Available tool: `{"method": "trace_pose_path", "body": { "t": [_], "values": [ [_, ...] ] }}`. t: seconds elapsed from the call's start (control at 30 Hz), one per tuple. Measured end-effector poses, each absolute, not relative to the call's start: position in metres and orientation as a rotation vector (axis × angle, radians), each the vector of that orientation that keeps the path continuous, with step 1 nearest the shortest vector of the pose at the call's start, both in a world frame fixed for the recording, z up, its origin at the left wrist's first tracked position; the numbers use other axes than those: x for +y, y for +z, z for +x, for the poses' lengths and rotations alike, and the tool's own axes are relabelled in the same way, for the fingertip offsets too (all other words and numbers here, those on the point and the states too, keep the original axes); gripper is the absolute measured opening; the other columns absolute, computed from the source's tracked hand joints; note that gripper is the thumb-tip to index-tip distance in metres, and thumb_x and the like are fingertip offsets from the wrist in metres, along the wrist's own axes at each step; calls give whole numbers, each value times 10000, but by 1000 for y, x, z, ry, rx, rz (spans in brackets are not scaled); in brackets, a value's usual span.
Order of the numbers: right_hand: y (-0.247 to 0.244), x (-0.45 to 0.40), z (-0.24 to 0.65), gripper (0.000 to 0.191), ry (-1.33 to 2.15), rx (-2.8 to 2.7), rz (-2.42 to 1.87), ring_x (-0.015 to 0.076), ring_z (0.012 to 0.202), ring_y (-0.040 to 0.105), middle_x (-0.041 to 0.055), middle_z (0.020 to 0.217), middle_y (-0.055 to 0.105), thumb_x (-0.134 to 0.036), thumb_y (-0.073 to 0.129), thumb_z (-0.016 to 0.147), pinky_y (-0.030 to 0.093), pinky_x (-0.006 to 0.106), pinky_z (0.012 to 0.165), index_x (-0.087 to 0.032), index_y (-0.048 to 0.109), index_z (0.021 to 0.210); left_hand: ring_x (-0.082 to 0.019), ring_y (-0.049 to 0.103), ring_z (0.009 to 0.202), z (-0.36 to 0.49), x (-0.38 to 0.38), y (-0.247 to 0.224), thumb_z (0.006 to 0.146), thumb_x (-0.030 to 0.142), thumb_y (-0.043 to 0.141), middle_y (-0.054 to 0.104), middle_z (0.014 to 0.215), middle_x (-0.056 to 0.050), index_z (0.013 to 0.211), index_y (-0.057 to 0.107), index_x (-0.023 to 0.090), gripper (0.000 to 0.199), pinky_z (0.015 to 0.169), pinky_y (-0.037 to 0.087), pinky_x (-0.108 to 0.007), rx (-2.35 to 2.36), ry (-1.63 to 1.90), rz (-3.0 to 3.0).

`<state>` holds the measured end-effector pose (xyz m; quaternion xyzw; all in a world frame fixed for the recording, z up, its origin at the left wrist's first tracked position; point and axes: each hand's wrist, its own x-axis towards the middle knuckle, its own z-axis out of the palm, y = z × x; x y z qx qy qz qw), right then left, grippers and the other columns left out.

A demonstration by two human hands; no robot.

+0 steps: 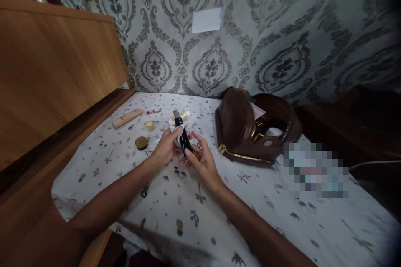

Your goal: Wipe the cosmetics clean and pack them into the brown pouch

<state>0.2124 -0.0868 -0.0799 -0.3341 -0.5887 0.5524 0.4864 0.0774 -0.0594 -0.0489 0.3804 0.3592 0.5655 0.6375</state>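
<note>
Held between both hands, above the cloth-covered surface, is a slim black bottle (185,141), tilted with its top pointing away from me. My left hand (166,147) grips it from the left, with a crumpled white wipe (172,125) pressed against its upper part. At the bottle's lower end, my right hand (202,159) holds it with the thumb on its side and the fingers curved around. Just beyond the hands lies a pale yellow tube with a white cap (185,115). To the left are a small yellow jar (149,125) and an olive round container (141,143).
A beige tube (128,119) and a small reddish tube (153,112) lie farther back left. An unzipped brown leather bag (234,123) stands on the right, with things inside. Beside it is a blurred-out patch. A wooden panel (59,62) borders the left; patterned wall rises behind.
</note>
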Motion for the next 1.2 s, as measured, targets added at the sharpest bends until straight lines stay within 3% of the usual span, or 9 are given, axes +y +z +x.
{"method": "trace_pose_path", "body": {
  "t": [0.1, 0.2, 0.37, 0.5, 0.6, 0.77, 0.9, 1.03, 1.2],
  "values": [
    [-79, -84, 211, 488, 1359, -1332, -828, 128, 543, 591, 17, 884, 672, -454, 701, 819, 419, 238, 477, -241, 452, 1180, -185, 669, 619, 74, -57, -44, 647, 582, 808, 713, 767, -65, 806, 650, 136, 499, 497, 505, -268, 839, 1329, 869],
    [-81, -87, 210, 316, 1117, -1496, -916, 133, 560, 573, -20, 778, 628, -358, 664, 834, 431, 253, 527, -239, 521, 1089, -186, 686, 694, 69, -53, -37, 656, 527, 823, 695, 740, -34, 825, 638, 153, 450, 578, 544, -270, 874, 1488, 785],
    [-85, -98, 210, 203, 634, -1767, -980, 177, 712, 600, 11, 805, 647, -271, 579, 881, 477, 293, 688, -231, 611, 1077, -139, 657, 660, 66, -52, -35, 671, 440, 832, 686, 740, -13, 841, 640, 147, 389, 592, 538, -247, 877, 1514, 721],
    [-88, -95, 213, 163, 509, -1799, -983, 184, 723, 600, 36, 871, 680, -276, 571, 894, 488, 298, 693, -230, 605, 1047, -140, 643, 630, 79, -61, -46, 665, 436, 830, 678, 687, -12, 791, 663, 145, 359, 601, 523, -250, 869, 1445, 788],
    [-89, -91, 216, 142, 479, -1746, -999, 177, 682, 586, 27, 817, 667, -290, 586, 884, 483, 291, 649, -226, 599, 1010, -141, 633, 610, 90, -70, -53, 644, 400, 841, 671, 657, -5, 729, 663, 151, 318, 609, 510, -253, 859, 1384, 840],
    [-78, -90, 214, 291, 878, -1570, -901, 145, 622, 591, 16, 830, 665, -386, 679, 845, 476, 262, 557, -215, 607, 1069, -137, 607, 547, 88, -71, -46, 651, 430, 823, 655, 626, -9, 702, 640, 145, 343, 529, 470, -246, 834, 1358, 883],
    [-68, -91, 210, 405, 1512, -1309, -745, 80, 438, 472, -46, 628, 586, -464, 790, 750, 333, 197, 408, -204, 629, 1015, -133, 627, 598, 72, -58, -32, 700, 445, 773, 667, 660, -15, 754, 625, 147, 338, 590, 509, -241, 783, 1462, 698],
    [-66, -92, 209, 484, 1975, -940, -648, 16, 395, 336, -58, 595, 580, -372, 910, 613, 223, 143, 372, -186, 646, 973, -124, 615, 590, 61, -51, -28, 791, 416, 676, 644, 649, -2, 775, 617, 152, 271, 587, 506, -236, 698, 1432, 578],
    [-65, -92, 212, 347, 2088, -756, -486, -5, 427, 306, -62, 611, 564, -274, 904, 643, 274, 99, 389, -172, 645, 851, -158, 659, 681, 64, -55, -37, 773, 419, 701, 684, 743, -33, 835, 655, 139, 290, 639, 529, -263, 609, 1256, 704]
  ]
}}
